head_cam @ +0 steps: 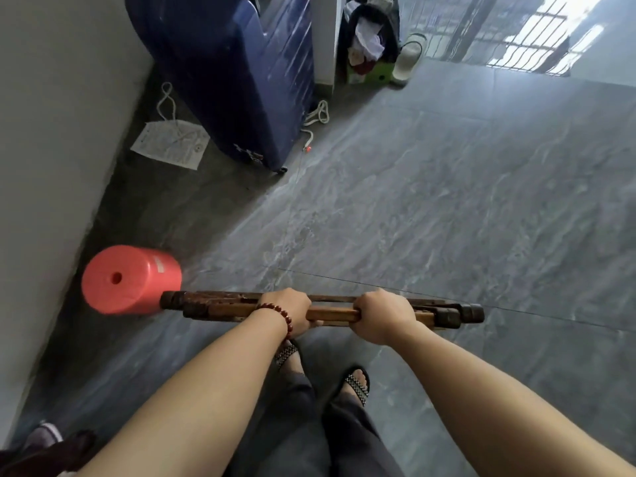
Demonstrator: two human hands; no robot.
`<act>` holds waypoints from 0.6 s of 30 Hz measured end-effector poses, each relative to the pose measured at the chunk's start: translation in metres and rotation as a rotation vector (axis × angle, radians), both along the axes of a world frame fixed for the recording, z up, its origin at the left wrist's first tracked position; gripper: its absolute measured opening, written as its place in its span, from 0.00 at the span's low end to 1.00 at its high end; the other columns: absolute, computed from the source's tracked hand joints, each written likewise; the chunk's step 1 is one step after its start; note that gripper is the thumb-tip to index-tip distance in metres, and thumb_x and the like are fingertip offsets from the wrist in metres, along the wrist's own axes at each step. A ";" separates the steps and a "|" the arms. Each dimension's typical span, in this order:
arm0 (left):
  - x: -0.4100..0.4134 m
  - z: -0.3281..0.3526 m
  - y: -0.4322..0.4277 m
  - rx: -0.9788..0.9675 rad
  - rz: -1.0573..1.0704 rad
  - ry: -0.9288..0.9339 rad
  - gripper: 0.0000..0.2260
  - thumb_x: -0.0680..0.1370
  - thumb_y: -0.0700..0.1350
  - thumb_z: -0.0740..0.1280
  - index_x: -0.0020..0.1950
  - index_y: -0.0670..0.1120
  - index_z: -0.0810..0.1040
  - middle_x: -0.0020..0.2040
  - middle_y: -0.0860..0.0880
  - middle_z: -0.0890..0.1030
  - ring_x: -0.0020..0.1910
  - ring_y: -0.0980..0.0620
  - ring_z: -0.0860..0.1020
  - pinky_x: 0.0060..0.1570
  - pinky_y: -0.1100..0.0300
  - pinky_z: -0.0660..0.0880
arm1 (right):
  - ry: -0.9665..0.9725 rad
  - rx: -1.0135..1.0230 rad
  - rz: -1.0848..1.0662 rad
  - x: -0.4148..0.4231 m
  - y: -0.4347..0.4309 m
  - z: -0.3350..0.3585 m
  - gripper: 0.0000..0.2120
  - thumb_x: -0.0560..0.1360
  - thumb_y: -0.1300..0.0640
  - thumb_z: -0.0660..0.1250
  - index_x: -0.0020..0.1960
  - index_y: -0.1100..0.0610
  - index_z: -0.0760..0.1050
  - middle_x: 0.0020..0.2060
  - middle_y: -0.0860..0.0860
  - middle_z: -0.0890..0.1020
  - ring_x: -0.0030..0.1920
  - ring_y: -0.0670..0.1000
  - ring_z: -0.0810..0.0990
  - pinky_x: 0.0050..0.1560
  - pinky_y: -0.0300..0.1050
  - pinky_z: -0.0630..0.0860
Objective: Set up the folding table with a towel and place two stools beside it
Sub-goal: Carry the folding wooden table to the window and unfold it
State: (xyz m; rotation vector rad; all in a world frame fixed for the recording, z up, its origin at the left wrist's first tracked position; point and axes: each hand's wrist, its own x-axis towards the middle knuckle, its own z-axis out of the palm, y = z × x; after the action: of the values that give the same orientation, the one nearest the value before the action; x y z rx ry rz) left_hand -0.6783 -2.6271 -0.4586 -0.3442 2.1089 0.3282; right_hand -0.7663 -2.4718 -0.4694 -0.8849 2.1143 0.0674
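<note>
I hold the folded wooden table [220, 306] edge-up in front of me, its dark bars running left to right above the floor. My left hand [290, 309], with a red bead bracelet at the wrist, grips the bars near the middle. My right hand [382, 313] grips them a little further right. A red plastic stool [129, 278] stands on the floor by the left wall, just behind the table's left end. No towel or second stool is in view.
A grey wall [51, 166] runs along the left. A blue suitcase [234, 74] leans at the far corner, with a paper sheet [170, 144] and cord beside it. A bag of clothes [370, 39] and a slipper [407, 60] lie at the back. Grey tiled floor [447, 201] spreads to the right.
</note>
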 end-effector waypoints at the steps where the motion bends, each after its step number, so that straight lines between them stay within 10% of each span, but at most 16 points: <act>1: 0.000 0.002 -0.001 0.015 0.005 0.005 0.18 0.77 0.61 0.60 0.55 0.49 0.77 0.55 0.47 0.79 0.55 0.45 0.78 0.53 0.51 0.75 | 0.000 0.002 -0.003 0.000 0.000 0.003 0.09 0.71 0.49 0.61 0.43 0.51 0.78 0.36 0.49 0.78 0.39 0.55 0.80 0.38 0.44 0.73; 18: -0.038 0.188 -0.042 0.012 -0.161 0.274 0.14 0.78 0.57 0.60 0.53 0.49 0.78 0.55 0.46 0.79 0.54 0.44 0.78 0.50 0.53 0.73 | 0.205 -0.076 -0.127 -0.020 -0.021 0.192 0.10 0.72 0.48 0.61 0.45 0.49 0.80 0.39 0.50 0.81 0.40 0.55 0.79 0.40 0.44 0.73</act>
State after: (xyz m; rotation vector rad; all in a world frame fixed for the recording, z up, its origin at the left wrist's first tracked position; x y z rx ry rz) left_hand -0.7162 -2.6689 -0.2707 -0.1251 2.3850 0.3071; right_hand -0.7862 -2.4930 -0.2769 -0.8150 2.3730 0.0120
